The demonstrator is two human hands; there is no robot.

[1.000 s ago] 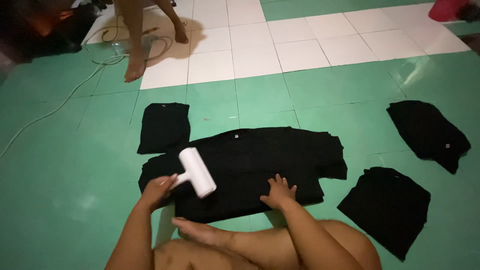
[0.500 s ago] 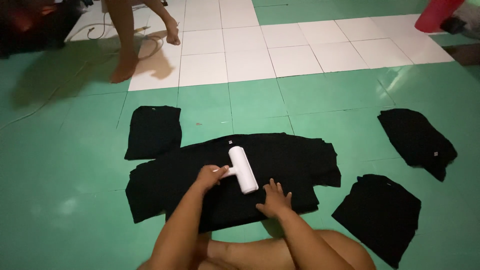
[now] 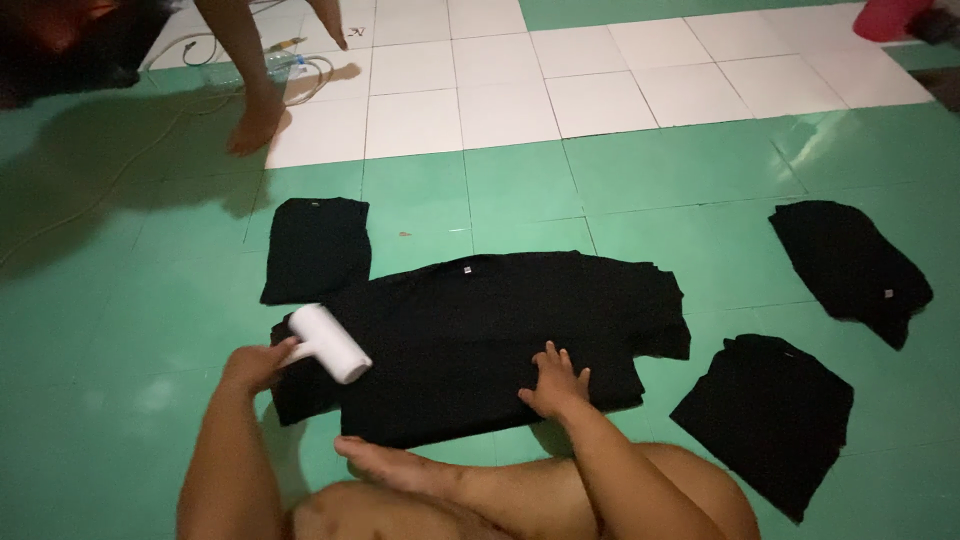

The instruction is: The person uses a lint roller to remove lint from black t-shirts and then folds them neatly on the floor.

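Note:
A black T-shirt (image 3: 500, 320) lies spread flat on the green tiled floor in front of me. My left hand (image 3: 255, 365) grips the handle of a white lint roller (image 3: 330, 343), whose roll rests on the shirt's left sleeve area. My right hand (image 3: 553, 383) presses flat with fingers spread on the shirt's lower hem. My crossed legs and a foot (image 3: 395, 460) sit just below the shirt.
Folded black shirts lie at the left (image 3: 315, 248), the lower right (image 3: 765, 415) and the far right (image 3: 850, 265). Another person's bare foot (image 3: 255, 120) stands at the top left beside a white cable (image 3: 150, 140). White tiles (image 3: 600, 80) lie beyond; a red object (image 3: 890, 18) is top right.
My left hand has drawn the lint roller from the shirt's middle back to its left side. My right hand stays pressed on the hem. The other person's feet shifted.

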